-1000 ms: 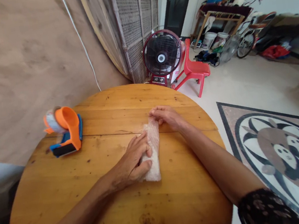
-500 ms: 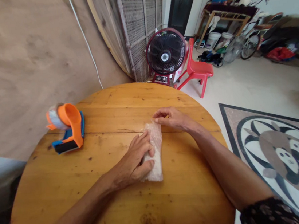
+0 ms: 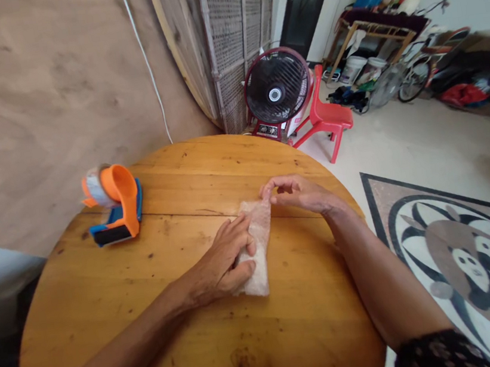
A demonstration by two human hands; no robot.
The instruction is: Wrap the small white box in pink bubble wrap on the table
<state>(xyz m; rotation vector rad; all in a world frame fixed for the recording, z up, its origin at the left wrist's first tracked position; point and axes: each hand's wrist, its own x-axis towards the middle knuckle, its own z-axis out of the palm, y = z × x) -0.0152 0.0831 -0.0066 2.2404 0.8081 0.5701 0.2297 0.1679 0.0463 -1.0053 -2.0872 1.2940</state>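
Observation:
A flat, narrow bubble-wrap packet (image 3: 261,265) lies lengthwise on the round wooden table (image 3: 160,363); what is inside it, if anything, cannot be made out. My left hand (image 3: 225,258) rests flat across its left side, fingers stretched out and pressing it down. At the far right corner, my right hand (image 3: 298,193) pinches the edge of the bubble wrap between thumb and fingertips and draws that corner out. An orange and blue tape dispenser (image 3: 127,205) with a roll of clear tape stands on the left of the table, apart from both hands.
A wooden panel (image 3: 55,82) borders the table's left and far side, with a white cord (image 3: 145,58) hanging down it. Beyond the far edge stand a dark red fan (image 3: 277,86) and a red plastic chair (image 3: 330,113). A panda floor design (image 3: 476,261) lies to the right.
My right hand has shifted slightly right, pulling the corner of the bubble wrap outward. My left hand stays on the packet. The view has turned a little.

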